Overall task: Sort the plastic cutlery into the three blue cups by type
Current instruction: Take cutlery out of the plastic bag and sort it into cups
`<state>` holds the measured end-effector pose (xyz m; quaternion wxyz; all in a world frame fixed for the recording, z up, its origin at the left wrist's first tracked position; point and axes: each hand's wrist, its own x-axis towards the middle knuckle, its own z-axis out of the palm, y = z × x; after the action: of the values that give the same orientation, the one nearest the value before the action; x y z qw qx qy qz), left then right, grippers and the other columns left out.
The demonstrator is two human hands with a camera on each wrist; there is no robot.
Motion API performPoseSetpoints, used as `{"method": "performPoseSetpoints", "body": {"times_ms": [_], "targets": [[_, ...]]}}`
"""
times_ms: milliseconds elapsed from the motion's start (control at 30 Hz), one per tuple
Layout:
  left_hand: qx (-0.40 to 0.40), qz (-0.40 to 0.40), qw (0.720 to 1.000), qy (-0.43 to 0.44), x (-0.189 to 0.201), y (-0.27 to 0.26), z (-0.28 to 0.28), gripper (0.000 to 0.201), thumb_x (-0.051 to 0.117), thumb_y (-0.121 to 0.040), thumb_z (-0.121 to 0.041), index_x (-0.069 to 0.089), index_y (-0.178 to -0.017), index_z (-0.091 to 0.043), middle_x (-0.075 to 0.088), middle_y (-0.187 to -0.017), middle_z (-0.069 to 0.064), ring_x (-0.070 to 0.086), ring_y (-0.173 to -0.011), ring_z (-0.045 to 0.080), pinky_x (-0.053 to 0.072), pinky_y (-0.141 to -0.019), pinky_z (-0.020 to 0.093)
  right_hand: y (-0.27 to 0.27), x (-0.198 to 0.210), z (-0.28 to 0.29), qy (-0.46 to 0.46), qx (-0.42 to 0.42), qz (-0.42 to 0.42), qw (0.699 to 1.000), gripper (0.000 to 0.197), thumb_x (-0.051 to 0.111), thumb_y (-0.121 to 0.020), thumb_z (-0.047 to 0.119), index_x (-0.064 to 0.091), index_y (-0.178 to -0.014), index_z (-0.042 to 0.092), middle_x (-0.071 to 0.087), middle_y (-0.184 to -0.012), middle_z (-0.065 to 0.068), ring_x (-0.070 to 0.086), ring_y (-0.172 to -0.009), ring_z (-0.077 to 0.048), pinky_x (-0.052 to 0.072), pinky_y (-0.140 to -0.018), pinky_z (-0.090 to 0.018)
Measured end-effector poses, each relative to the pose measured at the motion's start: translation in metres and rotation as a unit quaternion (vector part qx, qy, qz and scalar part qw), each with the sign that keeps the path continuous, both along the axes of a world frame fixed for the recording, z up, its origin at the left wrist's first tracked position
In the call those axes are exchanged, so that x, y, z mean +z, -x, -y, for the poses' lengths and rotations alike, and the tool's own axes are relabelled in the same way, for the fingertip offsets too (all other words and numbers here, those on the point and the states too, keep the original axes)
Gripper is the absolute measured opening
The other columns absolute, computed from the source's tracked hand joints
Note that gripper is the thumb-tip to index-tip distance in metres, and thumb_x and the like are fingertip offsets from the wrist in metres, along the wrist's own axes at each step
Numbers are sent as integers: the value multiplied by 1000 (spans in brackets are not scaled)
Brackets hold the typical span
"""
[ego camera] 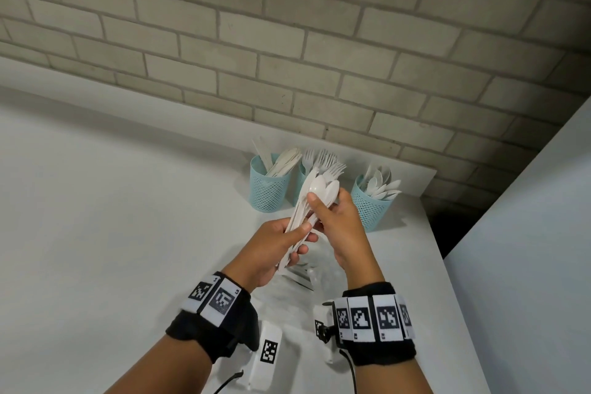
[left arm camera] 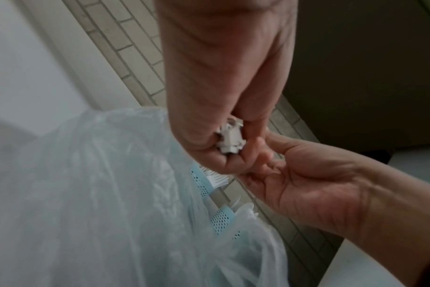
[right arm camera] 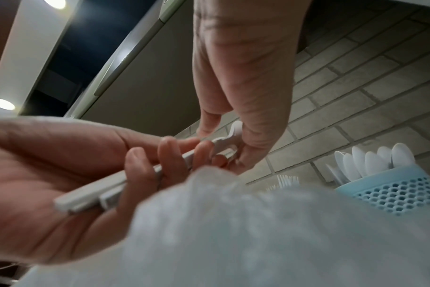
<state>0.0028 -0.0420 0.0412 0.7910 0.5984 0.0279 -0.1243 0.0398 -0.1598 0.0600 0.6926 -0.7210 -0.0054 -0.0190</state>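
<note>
Head view, centre frame: my left hand (ego camera: 275, 246) clamps the cutlery bundle (ego camera: 303, 211), right hand (ego camera: 339, 221) pinching its spoons (ego camera: 323, 189); I'd draw spoons only, toward the right cup (ego camera: 371, 211).

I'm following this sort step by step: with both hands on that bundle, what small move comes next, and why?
Probably the right hand draws the spoons it pinches out of the bundle held by the left hand, then carries them to the right cup, which already holds spoons.
</note>
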Motion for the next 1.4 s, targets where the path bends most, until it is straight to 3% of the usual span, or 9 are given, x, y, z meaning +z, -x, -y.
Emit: {"method": "performPoseSetpoints", "body": {"times_ms": [67,233,367,533,700,867,1000,1167,1400], "targets": [[4,3,1000,-7,-1,0,1,15,56,-92,-24,66,-102,-16,67,-82,1,53,-58,5,41,-51,14,0,-1,0,9,-6,15,1000,40,65,-87,21,47,-123,19,65,-111,-2,65,-95,-12,57,-74,-26],[1,-7,1000,-9,-3,1,2,31,49,-94,-36,66,-107,-14,67,-80,0,48,-56,6,39,-48,13,-2,-2,2,0,-8,5,1000,39,62,-89,15,46,-125,16,64,-107,-5,65,-86,-10,51,-55,-16],[-5,-10,1000,-17,-4,0,3,39,41,-97,-40,64,-110,-11,67,-81,1,46,-55,6,37,-46,14,-2,-6,2,32,-9,12,999,36,57,-91,16,44,-125,17,62,-111,-6,64,-89,-12,52,-61,-17],[11,14,999,-51,-7,1,5,31,42,-98,-36,63,-109,-15,68,-81,1,49,-57,7,39,-48,14,-3,-9,0,81,-28,30,996,44,53,-91,13,37,-132,22,59,-111,-4,63,-91,-17,55,-84,-37],[49,32,996,-74,-11,0,6,18,51,-95,-27,66,-100,-17,67,-80,0,52,-60,8,41,-49,15,-2,-8,1,114,-26,48,992,51,51,-92,12,30,-138,20,53,-107,2,57,-82,-6,50,-71,-21],[63,30,995,-77,-12,-3,5,19,56,-93,-29,68,-99,-16,68,-81,0,55,-61,8,43,-51,16,-7,-5,6,56,-16,7,998,55,55,-91,10,32,-139,24,55,-119,-4,61,-99,-19,53,-90,-37],[69,27,995,-72,-12,-3,6,21,54,-93,-32,69,-95,-16,68,-81,0,55,-61,7,43,-53,16,-11,-3,10,-9,4,-27,1000,48,51,-89,1,38,-130,22,61,-108,-8,66,-86,-17,55,-83,-33],[78,38,993,-79,-13,-7,8,24,59,-90,-29,69,-104,-12,68,-80,1,55,-56,3,42,-52,15,-16,-6,9,-48,-19,-44,998,33,56,-93,12,41,-121,22,60,-95,-2,64,-80,-13,55,-79,-32],[85,15,996,-29,-8,-17,12,22,55,-93,-27,70,-99,-11,69,-80,4,61,-58,5,49,-53,13,-31,-1,20,-160,-23,-87,983,37,39,-93,-11,41,-124,9,58,-90,-15,62,-80,-23,55,-73,-32]]}}
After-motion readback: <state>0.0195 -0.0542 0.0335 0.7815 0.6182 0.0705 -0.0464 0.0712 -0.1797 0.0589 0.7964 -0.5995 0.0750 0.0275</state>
